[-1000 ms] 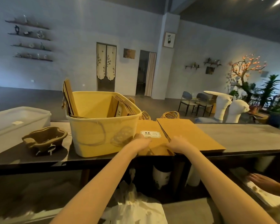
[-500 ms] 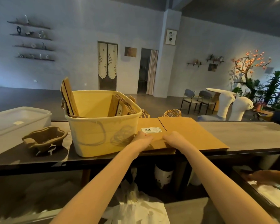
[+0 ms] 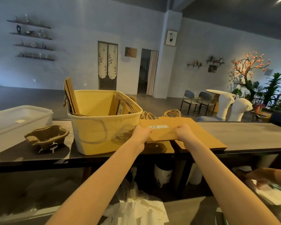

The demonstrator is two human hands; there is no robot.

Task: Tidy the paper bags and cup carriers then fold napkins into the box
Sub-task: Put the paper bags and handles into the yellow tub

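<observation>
A flat brown paper bag (image 3: 164, 133) with a white label is raised slightly off the counter. My left hand (image 3: 141, 131) grips its left side and my right hand (image 3: 184, 132) grips its right side. Beneath it lies a larger flat paper bag (image 3: 206, 137), with twine handles (image 3: 172, 113) curled at the far ends. A yellow plastic bin (image 3: 94, 132) to the left holds upright paper bags (image 3: 125, 107) and more at its left wall. A pulp cup carrier (image 3: 46, 138) sits left of the bin.
A white lidded plastic box (image 3: 15, 122) stands at the counter's far left. The dark counter (image 3: 250, 135) runs on to the right. White napkins (image 3: 136, 207) lie on the lower shelf. Another person's hand (image 3: 259, 177) rests on white paper at lower right.
My two hands have closed on the labelled bag's sides and lifted its near edge off the stack. The other person's hand at lower right has shifted slightly.
</observation>
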